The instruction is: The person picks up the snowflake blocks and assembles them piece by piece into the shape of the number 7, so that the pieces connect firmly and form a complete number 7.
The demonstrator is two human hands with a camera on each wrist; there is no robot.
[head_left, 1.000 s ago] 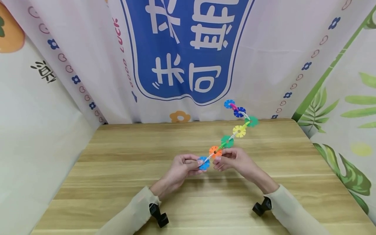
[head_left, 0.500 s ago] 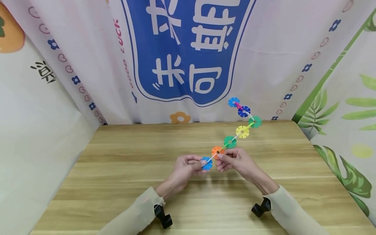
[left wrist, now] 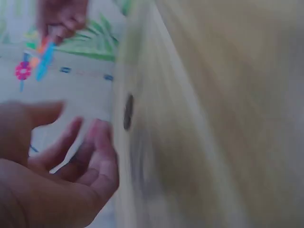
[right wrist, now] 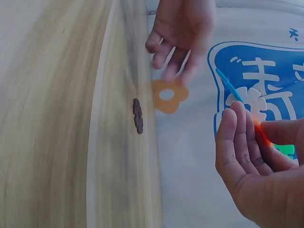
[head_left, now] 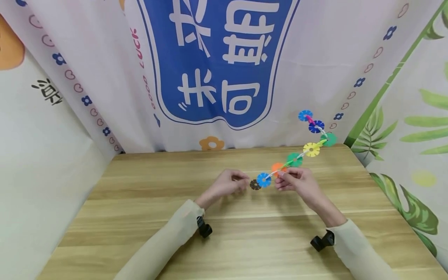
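Note:
In the head view my right hand [head_left: 297, 182] pinches the orange slotted disc [head_left: 277, 168] of a linked chain. The chain rises up and to the right, through green, yellow [head_left: 311, 149] and dark blue discs joined by edge-on ones. A blue disc [head_left: 264, 179] forms its near end, to the left of the right hand. My left hand [head_left: 229, 182] holds nothing, fingers loosely bent and apart, as the left wrist view also shows. A dark brown slotted disc [right wrist: 137, 115] lies flat on the table, close to the left fingertips in the head view.
The wooden table [head_left: 224, 241] reaches back to a white curtain [head_left: 304, 77] with a blue printed emblem. Printed wall coverings stand at both sides. A black wrist camera [head_left: 204, 227] sits on the left sleeve and another wrist camera [head_left: 322, 240] on the right.
My left hand has let go of the blue end disc and moved a little away and up. The right hand has carried the chain to the right. The dark brown disc now shows.

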